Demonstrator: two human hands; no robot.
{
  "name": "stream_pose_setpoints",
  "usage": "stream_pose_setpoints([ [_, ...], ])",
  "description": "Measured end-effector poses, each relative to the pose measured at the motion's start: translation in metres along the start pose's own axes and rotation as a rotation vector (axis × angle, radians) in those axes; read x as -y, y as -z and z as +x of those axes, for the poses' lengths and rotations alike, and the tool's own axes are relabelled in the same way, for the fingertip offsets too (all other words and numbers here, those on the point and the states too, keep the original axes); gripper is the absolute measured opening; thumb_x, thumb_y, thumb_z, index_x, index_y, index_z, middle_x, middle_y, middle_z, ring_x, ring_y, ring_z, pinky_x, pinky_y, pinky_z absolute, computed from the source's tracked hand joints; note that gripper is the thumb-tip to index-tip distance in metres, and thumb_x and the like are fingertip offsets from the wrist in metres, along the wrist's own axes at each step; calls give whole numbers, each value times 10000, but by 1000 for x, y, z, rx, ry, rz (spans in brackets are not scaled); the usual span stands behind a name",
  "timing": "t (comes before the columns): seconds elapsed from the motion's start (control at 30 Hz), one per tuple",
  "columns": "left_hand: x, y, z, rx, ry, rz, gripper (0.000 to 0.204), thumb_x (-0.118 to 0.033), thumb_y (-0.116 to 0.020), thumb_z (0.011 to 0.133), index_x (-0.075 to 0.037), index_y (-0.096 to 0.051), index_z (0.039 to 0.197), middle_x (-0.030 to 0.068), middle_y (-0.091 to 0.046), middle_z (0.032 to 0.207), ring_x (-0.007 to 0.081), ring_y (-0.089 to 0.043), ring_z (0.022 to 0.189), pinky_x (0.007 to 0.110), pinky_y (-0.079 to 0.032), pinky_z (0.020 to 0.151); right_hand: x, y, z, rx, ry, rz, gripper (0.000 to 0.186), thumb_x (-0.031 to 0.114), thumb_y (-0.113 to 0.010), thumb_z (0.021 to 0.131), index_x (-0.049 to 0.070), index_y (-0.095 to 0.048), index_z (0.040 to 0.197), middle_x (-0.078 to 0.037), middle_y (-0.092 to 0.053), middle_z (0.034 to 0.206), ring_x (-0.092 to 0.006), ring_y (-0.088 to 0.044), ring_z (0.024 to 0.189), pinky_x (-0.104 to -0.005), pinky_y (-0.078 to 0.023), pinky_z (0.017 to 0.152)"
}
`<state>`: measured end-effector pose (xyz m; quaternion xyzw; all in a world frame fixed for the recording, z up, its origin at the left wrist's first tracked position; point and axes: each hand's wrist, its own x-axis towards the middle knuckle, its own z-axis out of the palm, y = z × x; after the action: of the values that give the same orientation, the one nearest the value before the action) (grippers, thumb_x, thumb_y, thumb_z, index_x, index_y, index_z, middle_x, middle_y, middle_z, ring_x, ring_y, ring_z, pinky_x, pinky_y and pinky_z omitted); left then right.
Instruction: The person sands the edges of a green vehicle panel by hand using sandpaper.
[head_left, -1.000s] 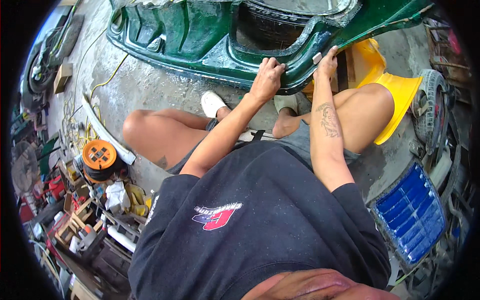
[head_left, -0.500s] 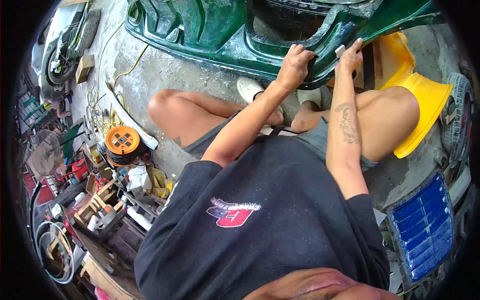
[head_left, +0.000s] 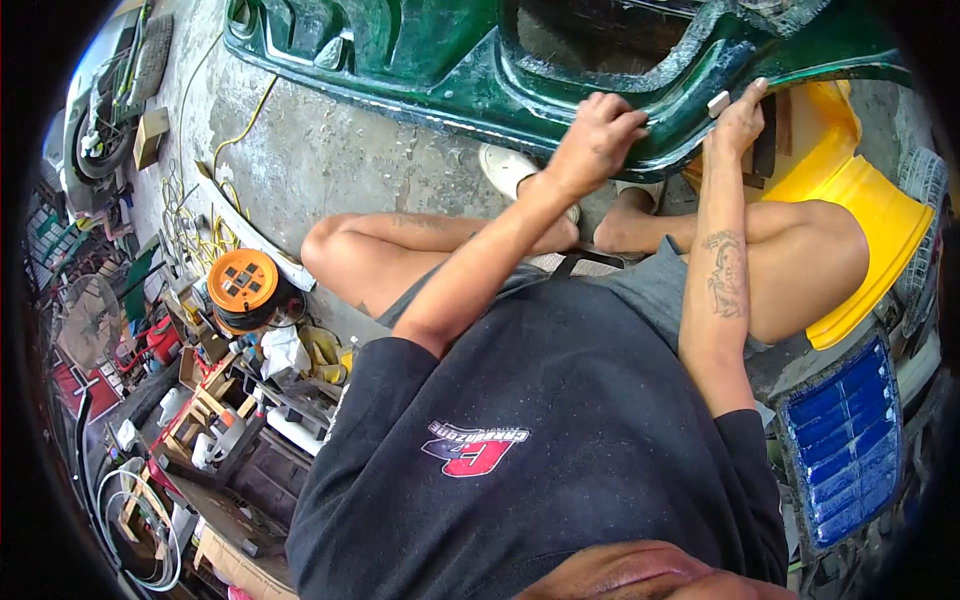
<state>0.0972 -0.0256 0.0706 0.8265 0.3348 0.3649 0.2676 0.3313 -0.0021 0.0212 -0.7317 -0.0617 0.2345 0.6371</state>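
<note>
A large glossy green moulded panel [head_left: 430,75] with rough pale edges around an opening spans the top of the head view, over my white shoes. My left hand [head_left: 600,140] is closed, fingers curled, against the panel's lower rim near the curved corner; whatever is inside its fingers is hidden. Farther along that corner, my right hand [head_left: 735,120] grips the panel's edge. Just beside its fingers a small white block [head_left: 717,104] rests against the green surface. A yellow moulded panel [head_left: 868,240] lies behind my right forearm and leg.
An orange-topped cable reel [head_left: 243,280] and a yellow cord [head_left: 255,120] lie left on the concrete floor [head_left: 390,170]. Tools and scrap [head_left: 210,420] crowd the lower left. A motorbike [head_left: 105,120] stands upper left, a blue panel [head_left: 840,440] lower right, and a tyre [head_left: 920,190] right.
The view has shifted, so the panel and hands sit higher and farther right than a second ago. Both hands stay on the same corner of the green panel.
</note>
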Motion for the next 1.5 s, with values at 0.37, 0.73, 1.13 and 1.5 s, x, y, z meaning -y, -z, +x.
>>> stream_pose_setpoints([
  [0.37, 12, 1, -13, -92, 191, -84, 160, 89, -652, 822, -36, -682, 917, 124, -671, 922, 320, -634, 906, 393, -478, 837, 16, -5, -21, 35, -42, -1, 793, 611, -526, 1018, -119, -611, 1316, -281, -668, 1273, -351, -668, 1103, -399, -523, 940],
  [0.73, 37, 25, -21, -58, 146, -53, 141, 74, -636, 850, -37, -679, 924, 126, -676, 959, 321, -627, 921, 387, -490, 839, 18, -1, -23, 41, -73, 38, 783, 601, -533, 1024, -106, -592, 1356, -254, -640, 1344, -331, -655, 1131, -383, -518, 963],
  [1.13, 63, 46, -38, -124, 249, 133, 148, 69, -631, 846, -36, -704, 922, 114, -701, 972, 323, -652, 947, 397, -506, 876, 23, -5, -23, 21, -42, 28, 754, 571, -546, 1030, -117, -602, 1333, -224, -671, 1295, -308, -663, 1096, -388, -525, 954],
  [1.5, 56, 27, -41, -204, 215, 92, 169, 56, -664, 815, -46, -718, 937, 107, -710, 975, 305, -674, 964, 398, -522, 884, 27, -6, -23, 15, -73, -17, 727, 560, -525, 1040, -97, -610, 1340, -217, -679, 1285, -296, -665, 1099, -384, -524, 949],
])
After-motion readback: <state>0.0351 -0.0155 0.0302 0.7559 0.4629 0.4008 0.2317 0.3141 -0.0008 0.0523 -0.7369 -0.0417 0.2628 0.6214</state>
